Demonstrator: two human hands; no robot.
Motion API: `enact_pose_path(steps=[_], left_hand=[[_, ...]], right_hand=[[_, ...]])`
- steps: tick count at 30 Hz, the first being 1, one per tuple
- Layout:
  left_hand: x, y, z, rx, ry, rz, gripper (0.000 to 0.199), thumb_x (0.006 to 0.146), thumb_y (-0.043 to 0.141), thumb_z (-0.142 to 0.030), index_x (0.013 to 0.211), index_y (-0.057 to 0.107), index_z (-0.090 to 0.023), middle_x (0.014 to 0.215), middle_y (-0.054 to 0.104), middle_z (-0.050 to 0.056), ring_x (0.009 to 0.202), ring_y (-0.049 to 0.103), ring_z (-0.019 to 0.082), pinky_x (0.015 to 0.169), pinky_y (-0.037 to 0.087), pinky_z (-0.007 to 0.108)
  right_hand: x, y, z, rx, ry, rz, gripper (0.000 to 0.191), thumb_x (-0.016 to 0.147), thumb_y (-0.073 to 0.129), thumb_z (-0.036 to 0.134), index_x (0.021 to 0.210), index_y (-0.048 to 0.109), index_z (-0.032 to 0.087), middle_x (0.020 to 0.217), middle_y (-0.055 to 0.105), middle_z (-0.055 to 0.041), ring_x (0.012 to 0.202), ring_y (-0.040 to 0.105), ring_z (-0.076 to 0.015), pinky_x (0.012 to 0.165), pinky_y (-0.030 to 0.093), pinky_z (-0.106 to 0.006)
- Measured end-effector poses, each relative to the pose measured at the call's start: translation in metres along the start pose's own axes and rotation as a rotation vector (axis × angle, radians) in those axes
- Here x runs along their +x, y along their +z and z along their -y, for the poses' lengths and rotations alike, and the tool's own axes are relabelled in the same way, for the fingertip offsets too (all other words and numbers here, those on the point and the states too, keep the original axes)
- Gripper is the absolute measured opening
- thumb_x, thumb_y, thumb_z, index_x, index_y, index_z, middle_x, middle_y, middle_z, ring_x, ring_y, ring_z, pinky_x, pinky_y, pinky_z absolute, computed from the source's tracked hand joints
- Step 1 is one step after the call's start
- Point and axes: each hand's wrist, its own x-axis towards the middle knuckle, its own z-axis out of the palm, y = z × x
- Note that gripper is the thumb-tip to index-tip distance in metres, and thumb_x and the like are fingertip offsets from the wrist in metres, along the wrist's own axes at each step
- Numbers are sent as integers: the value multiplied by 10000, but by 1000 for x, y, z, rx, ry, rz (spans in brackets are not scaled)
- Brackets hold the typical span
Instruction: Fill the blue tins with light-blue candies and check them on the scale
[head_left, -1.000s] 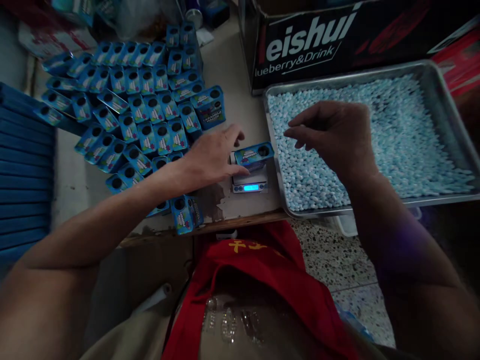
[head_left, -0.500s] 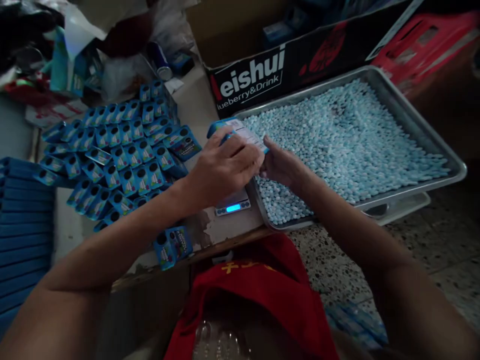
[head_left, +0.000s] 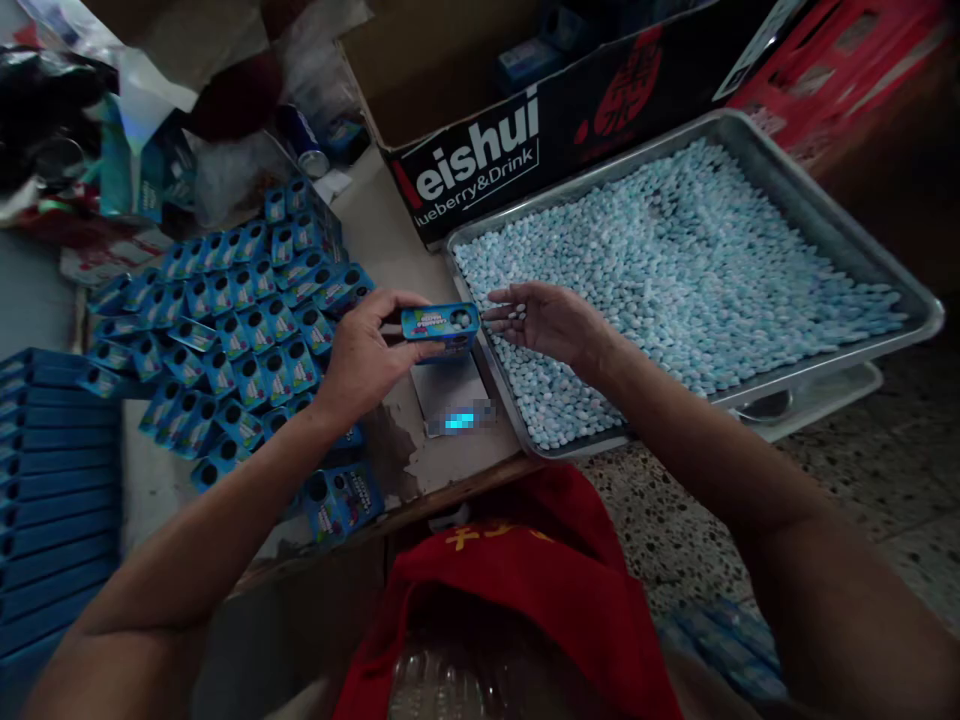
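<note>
Head camera view: nearest, a red apron (head_left: 517,570) lies against the near edge of the worktop (head_left: 439,460), with speckled floor (head_left: 690,540) below and to the right. At that edge, toward the left, stands a pair of blue boxes (head_left: 341,500), just beside the main group. Near the middle of the edge sits a small scale (head_left: 450,385), its display lit blue.

Over the far part of the scale, the left hand (head_left: 371,345) grips a single blue candy box (head_left: 439,322) at its left end, thumb on the near side and fingers on the far side. The box's holed face is upward, and pale candies show in the round opening; whether its base touches the scale is hard to tell from this angle. Just to its right, the right hand (head_left: 555,320) is half open over the left end of the metal tray (head_left: 825,210), fingers loosely spread toward the box with a few loose candies (head_left: 517,312) on them. The tray is spread with pale blue and white candies (head_left: 675,270) and juts past the near edge.

Left of the scale, many more blue boxes (head_left: 247,320) stand closely grouped, holes up. Farther back are a black printed carton (head_left: 480,165) behind the tray, a can (head_left: 304,140) toward the far left corner, and a red crate (head_left: 847,75) beyond the tray.
</note>
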Motion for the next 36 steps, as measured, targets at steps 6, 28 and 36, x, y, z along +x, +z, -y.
enact_pose_path(steps=[6, 28, 36], left_hand=[[-34, 16, 17, -279, -251, 51, 504, 735, 1016, -377, 1068, 673, -218, 1098, 757, 34, 1071, 759, 267, 970, 673, 388], [-41, -37, -33, 11, -17, -61, 555, 922, 907, -727, 1253, 746, -312, 1345, 768, 8, 1343, 674, 332, 1243, 569, 609], [-41, -31, -33, 47, 53, -107, 411, 916, 947, -581, 1207, 780, -343, 1327, 768, 42, 1330, 690, 359, 1227, 599, 585]], right_hand=[[3, -8, 5, -115, -212, 10, 118, 1016, 754, 265, 913, 792, 224, 878, 795, -38, 686, 677, -129, 624, 547, -237], [16, -54, 15, -337, -400, -83, 234, 991, 898, 453, 959, 741, 282, 798, 710, 2, 659, 666, -143, 518, 513, -247], [0, -39, 16, -430, -360, 0, 108, 971, 885, 300, 989, 784, 267, 835, 772, -12, 647, 629, -127, 575, 529, -247]])
